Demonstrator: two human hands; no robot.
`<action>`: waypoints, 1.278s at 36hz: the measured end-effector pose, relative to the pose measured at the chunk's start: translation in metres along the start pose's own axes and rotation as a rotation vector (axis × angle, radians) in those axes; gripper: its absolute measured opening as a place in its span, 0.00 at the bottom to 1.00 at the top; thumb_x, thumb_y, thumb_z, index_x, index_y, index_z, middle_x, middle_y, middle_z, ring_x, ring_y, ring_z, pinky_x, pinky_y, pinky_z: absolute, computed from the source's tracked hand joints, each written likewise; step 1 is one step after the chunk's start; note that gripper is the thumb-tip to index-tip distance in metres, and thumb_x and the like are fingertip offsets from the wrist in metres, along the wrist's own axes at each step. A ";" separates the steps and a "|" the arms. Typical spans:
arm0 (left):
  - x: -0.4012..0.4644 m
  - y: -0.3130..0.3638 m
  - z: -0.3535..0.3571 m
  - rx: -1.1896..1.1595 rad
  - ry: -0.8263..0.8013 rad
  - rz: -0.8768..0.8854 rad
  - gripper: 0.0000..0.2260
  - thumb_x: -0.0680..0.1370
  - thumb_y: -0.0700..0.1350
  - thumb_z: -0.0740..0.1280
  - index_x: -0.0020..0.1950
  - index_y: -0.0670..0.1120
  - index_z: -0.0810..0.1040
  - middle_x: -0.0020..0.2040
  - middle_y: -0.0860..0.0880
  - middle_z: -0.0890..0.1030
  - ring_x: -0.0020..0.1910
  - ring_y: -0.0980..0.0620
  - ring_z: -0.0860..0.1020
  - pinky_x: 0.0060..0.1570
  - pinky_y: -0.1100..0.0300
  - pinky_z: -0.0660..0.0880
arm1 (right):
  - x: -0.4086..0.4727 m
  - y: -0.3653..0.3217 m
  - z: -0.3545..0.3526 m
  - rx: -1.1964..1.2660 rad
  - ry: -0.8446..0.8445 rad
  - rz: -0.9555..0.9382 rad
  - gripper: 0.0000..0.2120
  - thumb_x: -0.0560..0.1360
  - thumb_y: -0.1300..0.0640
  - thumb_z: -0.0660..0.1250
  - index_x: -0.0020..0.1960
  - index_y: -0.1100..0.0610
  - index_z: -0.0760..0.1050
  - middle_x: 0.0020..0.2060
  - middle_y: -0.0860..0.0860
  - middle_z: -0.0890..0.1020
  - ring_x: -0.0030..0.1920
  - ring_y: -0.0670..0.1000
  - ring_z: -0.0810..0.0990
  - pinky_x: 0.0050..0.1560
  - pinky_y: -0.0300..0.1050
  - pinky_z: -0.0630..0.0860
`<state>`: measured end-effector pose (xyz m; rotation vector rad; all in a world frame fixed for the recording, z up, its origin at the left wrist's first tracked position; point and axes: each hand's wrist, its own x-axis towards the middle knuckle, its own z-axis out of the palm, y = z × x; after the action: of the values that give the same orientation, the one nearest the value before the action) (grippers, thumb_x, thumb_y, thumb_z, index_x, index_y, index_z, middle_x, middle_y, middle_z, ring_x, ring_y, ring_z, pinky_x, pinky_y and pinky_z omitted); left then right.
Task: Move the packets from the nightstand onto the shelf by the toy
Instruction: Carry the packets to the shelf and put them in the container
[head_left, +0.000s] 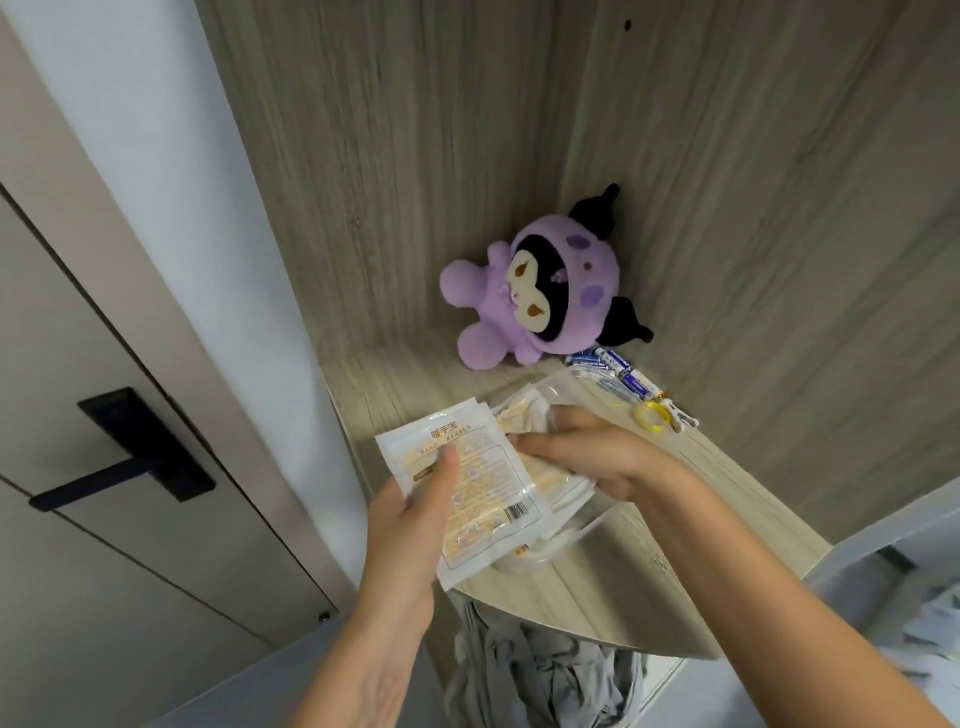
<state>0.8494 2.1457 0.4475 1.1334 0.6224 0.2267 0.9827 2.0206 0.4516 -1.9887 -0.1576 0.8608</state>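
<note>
A pale wood-grain corner shelf (613, 587) is occupying the alcove beside a beige door with a black lever handle (122, 467). A purple plush toy (540, 299) is leaning in the corner at twelve o'clock. The left hand (415, 512) is pinching a stack of flat, glossy white printed packets (480, 486) by their left edge, over the shelf's front. The right hand (582, 452), at three o'clock, is pressing curled fingers on a crinkled clear-wrapped packet bundle (524, 415) lying on the shelf. Judgement: placement is underway; the next move requires lowering the slippery stack flat beside the toy.
</note>
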 end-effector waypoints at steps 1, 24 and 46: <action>0.000 0.000 0.001 -0.001 -0.004 0.000 0.08 0.76 0.51 0.68 0.53 0.50 0.81 0.42 0.54 0.86 0.42 0.55 0.85 0.36 0.60 0.81 | 0.003 0.002 0.000 0.032 -0.020 0.004 0.19 0.71 0.49 0.72 0.54 0.60 0.73 0.48 0.51 0.82 0.45 0.49 0.82 0.43 0.42 0.80; 0.009 0.001 -0.008 0.035 0.004 0.019 0.06 0.76 0.52 0.67 0.50 0.53 0.81 0.42 0.57 0.86 0.41 0.58 0.84 0.37 0.59 0.81 | 0.008 0.005 -0.029 -0.686 0.194 0.075 0.13 0.80 0.52 0.60 0.60 0.58 0.71 0.54 0.55 0.78 0.53 0.54 0.75 0.47 0.43 0.71; 0.035 0.002 0.043 1.383 -0.365 0.504 0.25 0.82 0.56 0.45 0.66 0.44 0.71 0.65 0.44 0.73 0.65 0.47 0.68 0.63 0.54 0.66 | -0.036 -0.004 -0.042 -0.083 0.264 -0.331 0.03 0.75 0.58 0.68 0.43 0.55 0.76 0.32 0.51 0.78 0.31 0.49 0.75 0.30 0.39 0.71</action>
<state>0.9029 2.1296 0.4491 2.5965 0.0666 -0.0304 0.9830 1.9779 0.4865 -2.0570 -0.3624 0.3824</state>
